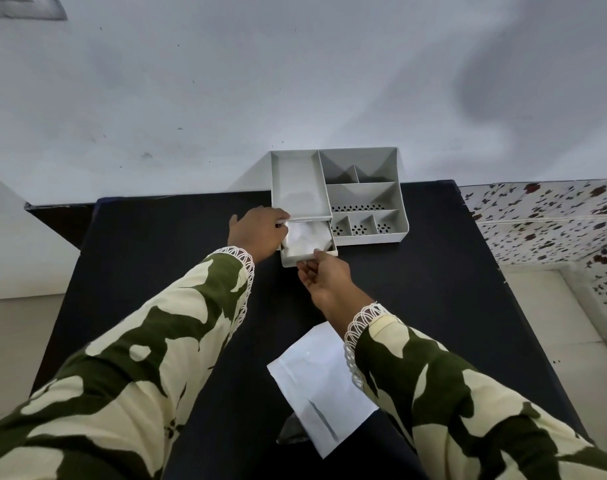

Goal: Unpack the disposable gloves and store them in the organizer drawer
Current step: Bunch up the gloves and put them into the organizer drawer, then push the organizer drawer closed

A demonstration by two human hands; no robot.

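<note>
A grey organizer (364, 192) with several compartments stands at the far edge of the black table (416, 289). Its small drawer (291, 262) is pulled out toward me. Crumpled white disposable gloves (307, 237) fill the drawer. My left hand (258, 232) rests at the drawer's left side, fingers touching the gloves near the back corner. My right hand (324, 277) has its fingers on the drawer's front wall, thumb at the top rim. A flat white packet (315, 382) lies on the table near me, partly under my right sleeve.
A white wall rises right behind the organizer. A floral-patterned surface (544, 223) lies to the right of the table. Something dark and crumpled (293, 431) sits by the packet's near corner.
</note>
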